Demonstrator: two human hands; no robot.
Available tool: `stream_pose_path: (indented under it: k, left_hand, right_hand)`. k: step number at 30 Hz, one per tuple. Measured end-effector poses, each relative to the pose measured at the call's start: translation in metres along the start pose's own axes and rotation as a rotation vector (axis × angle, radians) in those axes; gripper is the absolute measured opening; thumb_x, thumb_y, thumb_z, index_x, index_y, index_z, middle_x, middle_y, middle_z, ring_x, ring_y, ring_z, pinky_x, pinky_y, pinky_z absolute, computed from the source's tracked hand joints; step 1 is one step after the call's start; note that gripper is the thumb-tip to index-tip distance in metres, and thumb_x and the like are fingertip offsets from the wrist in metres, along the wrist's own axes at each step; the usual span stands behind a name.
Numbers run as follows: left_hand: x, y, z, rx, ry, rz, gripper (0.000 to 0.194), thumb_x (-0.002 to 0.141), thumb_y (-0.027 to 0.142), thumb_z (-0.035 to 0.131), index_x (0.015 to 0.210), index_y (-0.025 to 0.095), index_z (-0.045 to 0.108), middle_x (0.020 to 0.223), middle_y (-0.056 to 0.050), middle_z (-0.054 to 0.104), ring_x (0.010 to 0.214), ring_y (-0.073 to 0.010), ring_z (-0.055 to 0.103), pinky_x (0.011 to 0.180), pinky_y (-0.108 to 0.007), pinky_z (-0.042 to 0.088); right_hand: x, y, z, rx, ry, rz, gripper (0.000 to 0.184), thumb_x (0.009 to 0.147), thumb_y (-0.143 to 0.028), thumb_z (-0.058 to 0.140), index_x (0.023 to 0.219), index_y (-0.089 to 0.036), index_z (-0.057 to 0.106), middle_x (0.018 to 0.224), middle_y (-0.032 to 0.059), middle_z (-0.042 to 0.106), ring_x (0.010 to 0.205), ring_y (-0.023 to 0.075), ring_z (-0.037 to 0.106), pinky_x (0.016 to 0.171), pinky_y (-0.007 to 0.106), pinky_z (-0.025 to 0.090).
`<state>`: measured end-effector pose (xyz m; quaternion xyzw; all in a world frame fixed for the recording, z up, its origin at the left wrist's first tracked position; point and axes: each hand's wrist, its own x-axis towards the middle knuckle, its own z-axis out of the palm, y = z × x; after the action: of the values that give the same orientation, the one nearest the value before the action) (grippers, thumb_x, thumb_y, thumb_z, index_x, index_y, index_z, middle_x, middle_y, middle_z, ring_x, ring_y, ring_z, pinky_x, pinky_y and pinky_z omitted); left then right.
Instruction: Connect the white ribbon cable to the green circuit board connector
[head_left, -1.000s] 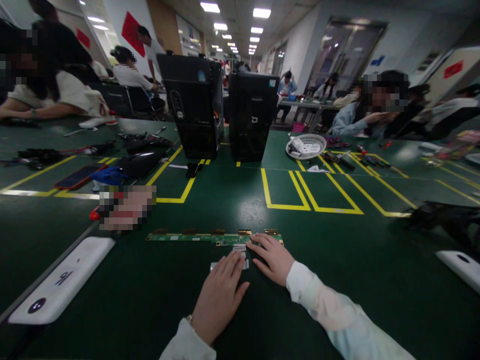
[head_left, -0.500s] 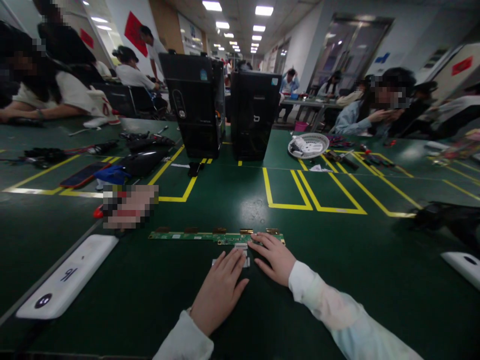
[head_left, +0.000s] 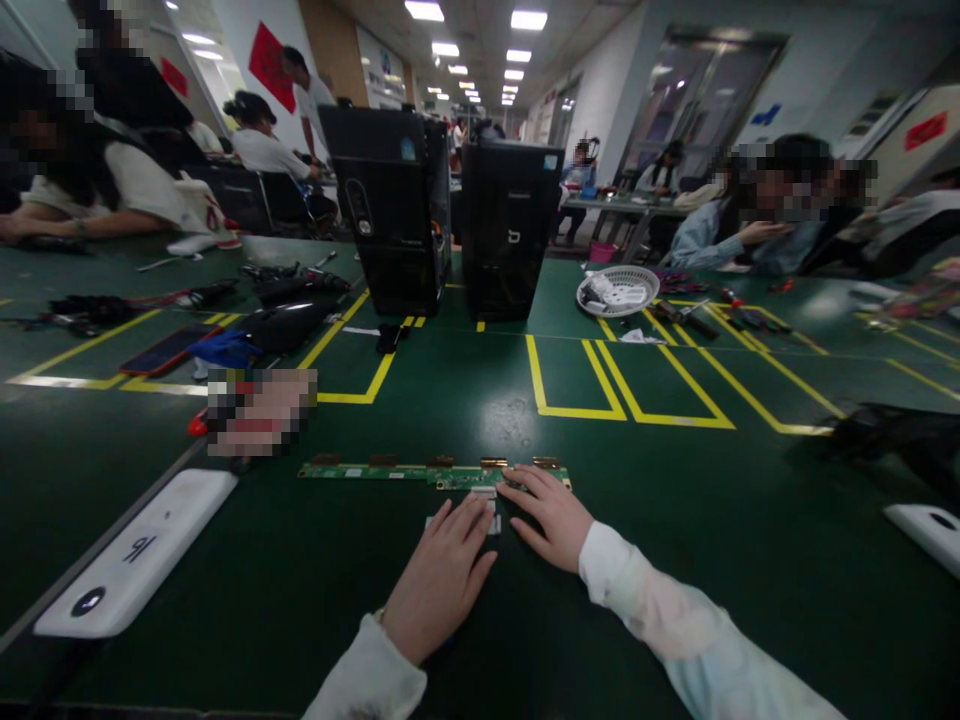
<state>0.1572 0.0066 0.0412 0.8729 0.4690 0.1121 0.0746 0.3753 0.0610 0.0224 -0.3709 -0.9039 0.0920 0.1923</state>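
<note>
A long, narrow green circuit board (head_left: 397, 473) with several copper-coloured tabs along its far edge lies on the green table in front of me. My left hand (head_left: 442, 575) is palm down, its fingers lying flat over a pale flat piece (head_left: 494, 520), possibly a ribbon cable, that meets the board's near edge. Those fingers hide most of this piece. To the right, my right hand (head_left: 551, 515) has its fingers spread, with the fingertips resting on the board's right part. Neither hand is wrapped round anything.
Two black computer towers (head_left: 386, 210) stand beyond the board. A white device (head_left: 139, 555) lies at left, near a pixelated item (head_left: 262, 412). A white basket (head_left: 617, 290) sits at back right. Yellow tape (head_left: 581, 412) marks the table. A black object (head_left: 892, 440) is at right. People sit around.
Both my hands and the board stay practically where they were; the view has shifted only very slightly. In the background, a seated person at right has moved a hand a little.
</note>
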Motion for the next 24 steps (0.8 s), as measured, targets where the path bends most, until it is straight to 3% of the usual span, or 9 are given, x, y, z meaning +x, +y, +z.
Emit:
stream_pose_path:
  k: [9, 18, 24]
  left_hand:
    - [-0.013, -0.015, -0.008, 0.015, 0.089, 0.0, 0.045, 0.096, 0.032, 0.04, 0.14, 0.024, 0.041, 0.147, -0.006, 0.044, 0.137, -0.0214, 0.037, 0.111, -0.048, 0.035]
    - [-0.08, -0.085, -0.01, 0.088, 0.146, -0.262, 0.047, 0.094, 0.041, 0.04, 0.138, 0.025, 0.047, 0.146, -0.008, 0.046, 0.13, -0.0273, 0.047, 0.104, -0.051, 0.043]
    - [-0.086, -0.101, -0.006, 0.097, 0.218, -0.274, 0.046, 0.094, 0.041, 0.039, 0.133, 0.021, 0.052, 0.139, -0.01, 0.053, 0.127, -0.0282, 0.05, 0.106, -0.053, 0.04]
  right_hand:
    - [-0.001, 0.002, 0.001, -0.02, -0.032, 0.0, 0.046, 0.09, -0.029, 0.048, 0.135, -0.018, 0.049, 0.14, 0.0133, 0.047, 0.133, 0.0269, 0.037, 0.109, 0.05, 0.034]
    - [0.0, -0.001, -0.002, -0.043, -0.07, 0.019, 0.047, 0.092, -0.03, 0.047, 0.137, -0.017, 0.048, 0.142, 0.0121, 0.046, 0.133, 0.0263, 0.035, 0.111, 0.048, 0.032]
    - [0.0, -0.001, -0.001, -0.046, -0.057, 0.015, 0.046, 0.091, -0.029, 0.046, 0.135, -0.016, 0.049, 0.141, 0.0136, 0.045, 0.134, 0.0272, 0.035, 0.11, 0.049, 0.033]
